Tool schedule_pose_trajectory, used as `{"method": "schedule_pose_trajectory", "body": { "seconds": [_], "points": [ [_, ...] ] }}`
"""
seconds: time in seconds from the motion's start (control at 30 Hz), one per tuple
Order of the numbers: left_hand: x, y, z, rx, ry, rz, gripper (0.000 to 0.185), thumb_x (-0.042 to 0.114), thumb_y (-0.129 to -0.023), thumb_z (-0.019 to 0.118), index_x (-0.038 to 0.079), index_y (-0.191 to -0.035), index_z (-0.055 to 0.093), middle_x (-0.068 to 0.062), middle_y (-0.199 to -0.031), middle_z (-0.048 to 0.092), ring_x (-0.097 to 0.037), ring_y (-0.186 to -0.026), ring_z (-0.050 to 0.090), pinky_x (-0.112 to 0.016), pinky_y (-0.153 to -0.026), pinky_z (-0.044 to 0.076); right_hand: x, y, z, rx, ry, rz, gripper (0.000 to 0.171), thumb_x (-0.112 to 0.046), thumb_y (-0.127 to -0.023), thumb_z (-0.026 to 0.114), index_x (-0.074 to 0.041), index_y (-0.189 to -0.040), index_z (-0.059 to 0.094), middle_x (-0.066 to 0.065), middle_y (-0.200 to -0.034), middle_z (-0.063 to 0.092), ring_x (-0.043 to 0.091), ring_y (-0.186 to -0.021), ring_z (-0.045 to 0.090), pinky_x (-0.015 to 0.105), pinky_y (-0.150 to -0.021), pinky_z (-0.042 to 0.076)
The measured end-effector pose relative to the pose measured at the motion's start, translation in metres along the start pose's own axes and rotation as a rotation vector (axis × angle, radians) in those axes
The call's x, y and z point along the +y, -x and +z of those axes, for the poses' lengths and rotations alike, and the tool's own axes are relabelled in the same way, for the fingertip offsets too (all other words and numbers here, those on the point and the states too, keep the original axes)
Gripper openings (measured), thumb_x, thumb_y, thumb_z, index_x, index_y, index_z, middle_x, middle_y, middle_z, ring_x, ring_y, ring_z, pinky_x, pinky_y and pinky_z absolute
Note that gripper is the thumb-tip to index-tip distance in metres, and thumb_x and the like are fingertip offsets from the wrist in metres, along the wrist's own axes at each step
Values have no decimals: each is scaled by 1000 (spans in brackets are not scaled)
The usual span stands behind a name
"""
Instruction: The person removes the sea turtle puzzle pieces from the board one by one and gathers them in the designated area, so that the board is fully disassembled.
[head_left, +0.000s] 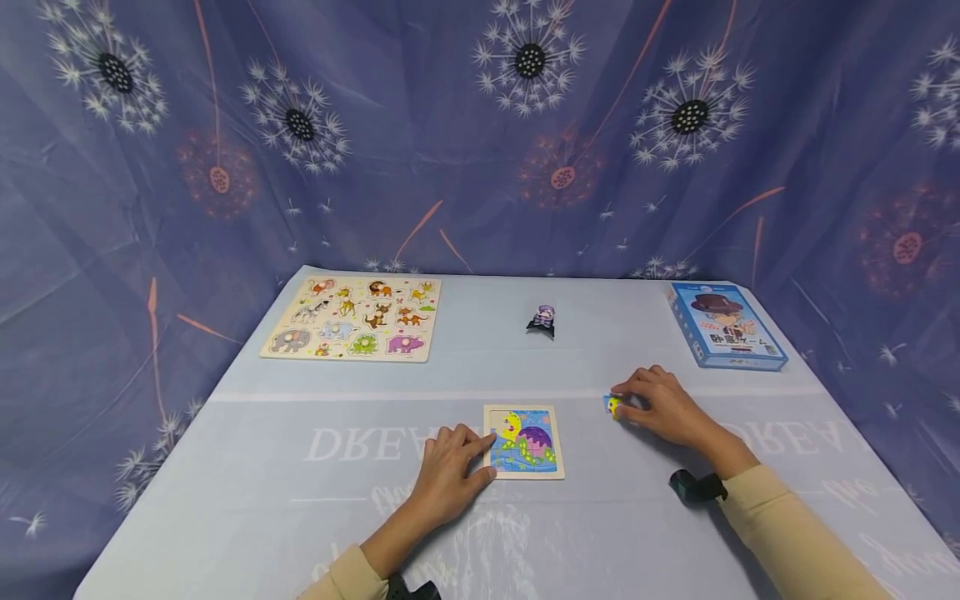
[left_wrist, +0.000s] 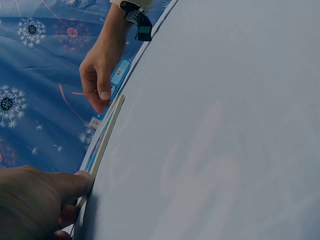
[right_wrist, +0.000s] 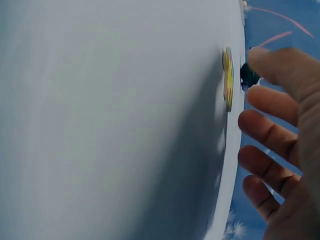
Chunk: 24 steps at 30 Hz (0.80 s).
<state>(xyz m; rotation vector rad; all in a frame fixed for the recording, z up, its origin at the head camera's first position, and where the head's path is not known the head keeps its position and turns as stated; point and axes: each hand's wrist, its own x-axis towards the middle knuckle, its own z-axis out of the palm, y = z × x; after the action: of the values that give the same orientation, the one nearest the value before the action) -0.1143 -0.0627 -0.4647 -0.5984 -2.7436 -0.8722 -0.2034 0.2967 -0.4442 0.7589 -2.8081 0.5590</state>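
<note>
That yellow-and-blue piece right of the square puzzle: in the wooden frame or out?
Out. The head view shows the piece apart from the wooden frame, with table between them.

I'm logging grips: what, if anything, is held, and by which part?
Nothing is plainly held. The left hand touches the puzzle board at its left edge; the right hand is over a small piece, no pinch visible.

Free tabletop (head_left: 587, 446) between puzzle (head_left: 534, 443) and piece (head_left: 613, 407)
</note>
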Motion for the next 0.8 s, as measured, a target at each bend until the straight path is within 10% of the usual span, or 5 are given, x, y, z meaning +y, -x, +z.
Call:
{"method": "schedule_pose_trajectory", "body": {
  "seconds": [0.8],
  "points": [
    [0, 0, -1, -14, 3, -16, 44, 26, -78, 72, 15, -120, 66, 6, -93, 54, -8, -79, 35, -27, -70, 23, -91, -60, 26, -241, -92, -179, 33, -30, -81, 72, -21, -113, 69, -4, -104, 62, 10, -94, 45, 33, -82, 38]
  ]
}}
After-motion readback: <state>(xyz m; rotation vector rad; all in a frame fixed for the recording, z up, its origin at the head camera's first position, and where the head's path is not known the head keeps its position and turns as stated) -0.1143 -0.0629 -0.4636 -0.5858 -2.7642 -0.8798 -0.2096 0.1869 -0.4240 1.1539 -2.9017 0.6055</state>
